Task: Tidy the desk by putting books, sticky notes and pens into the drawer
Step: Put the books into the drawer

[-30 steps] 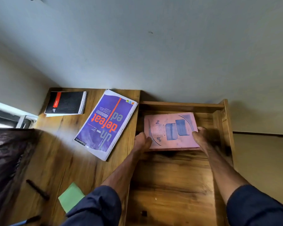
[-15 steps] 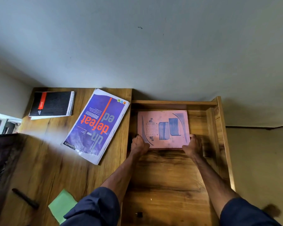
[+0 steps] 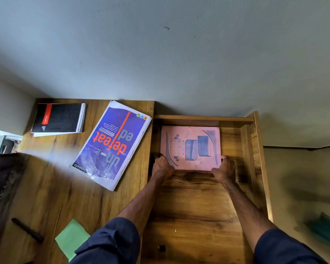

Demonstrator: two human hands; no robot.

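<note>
Pushed back since a second ago, pink book (image 3: 191,147) lies square at drawer's (image 3: 255,149) rear; left hand (image 3: 161,166) and right hand (image 3: 224,167) grip its near corners, fingers curled; left of drawer: purple book (image 3: 112,143), notebook (image 3: 58,118), sticky note (image 3: 71,238), pen (image 3: 27,229).

We see the pink book (image 3: 191,147) lying flat, cover up, at the far end of the open wooden drawer (image 3: 255,168). The left hand (image 3: 161,166) and right hand (image 3: 224,168) grip its near corners. On the worktop left of the drawer lie a large purple book (image 3: 111,145) at a slant, a black spiral notebook (image 3: 58,118) by the far edge, a green sticky note (image 3: 71,238) at the near edge, and a black pen (image 3: 27,229) near it.
</note>
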